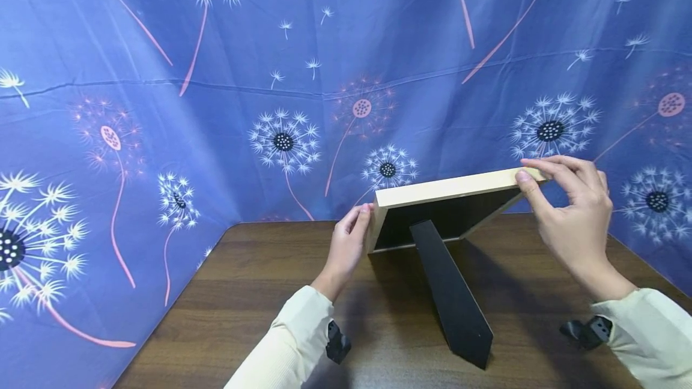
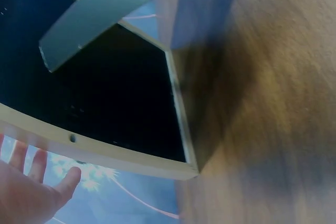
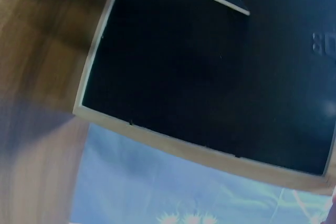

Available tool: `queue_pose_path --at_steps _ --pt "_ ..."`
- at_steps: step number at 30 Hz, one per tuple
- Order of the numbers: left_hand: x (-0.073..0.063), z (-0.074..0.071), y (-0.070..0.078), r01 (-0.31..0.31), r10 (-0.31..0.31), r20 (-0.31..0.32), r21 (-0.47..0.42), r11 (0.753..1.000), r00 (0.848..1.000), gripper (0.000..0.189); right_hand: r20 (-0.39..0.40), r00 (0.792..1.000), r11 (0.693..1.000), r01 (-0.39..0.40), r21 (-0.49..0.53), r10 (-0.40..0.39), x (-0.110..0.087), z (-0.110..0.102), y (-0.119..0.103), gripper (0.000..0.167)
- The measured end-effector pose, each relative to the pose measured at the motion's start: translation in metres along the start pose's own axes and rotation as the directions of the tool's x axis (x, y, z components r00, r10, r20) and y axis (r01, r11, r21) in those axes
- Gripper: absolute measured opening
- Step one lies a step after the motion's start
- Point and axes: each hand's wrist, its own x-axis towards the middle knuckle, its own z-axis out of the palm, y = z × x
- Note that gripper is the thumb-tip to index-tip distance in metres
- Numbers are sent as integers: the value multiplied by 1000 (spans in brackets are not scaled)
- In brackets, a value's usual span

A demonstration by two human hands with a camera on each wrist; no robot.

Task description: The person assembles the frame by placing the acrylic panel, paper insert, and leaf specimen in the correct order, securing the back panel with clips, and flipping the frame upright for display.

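Note:
A picture frame with a pale wooden border stands on the table, its black back panel turned towards me. Its black easel leg is swung out from the back, the broad end low over the tabletop. My right hand pinches the top right corner, thumb on the near side and fingers over the top. At the left side edge, my left hand touches the wood with its fingertips. In the left wrist view its thumb stands apart from the border. The frame's front is hidden.
The brown wooden table runs back to a blue cloth with dandelion prints, which hangs behind and along the sides. Black wrist devices show below both pale sleeves.

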Motion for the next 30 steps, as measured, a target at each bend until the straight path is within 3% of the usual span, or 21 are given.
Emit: queue_pose_path --at_steps 4,10,21,30 --pt "2 0 -11 36 -35 -14 18 999 999 37 19 995 995 96 -2 -95 -6 3 -8 21" --pt "2 2 -17 36 -35 -20 49 998 999 36 57 993 994 109 -32 -107 -9 2 -6 26" --pt "-13 6 -12 36 -38 43 58 998 998 32 100 994 999 41 -27 -39 -3 3 7 28" --pt "-24 13 -3 50 -53 46 53 997 998 31 145 988 997 -49 -54 56 4 4 14 26"
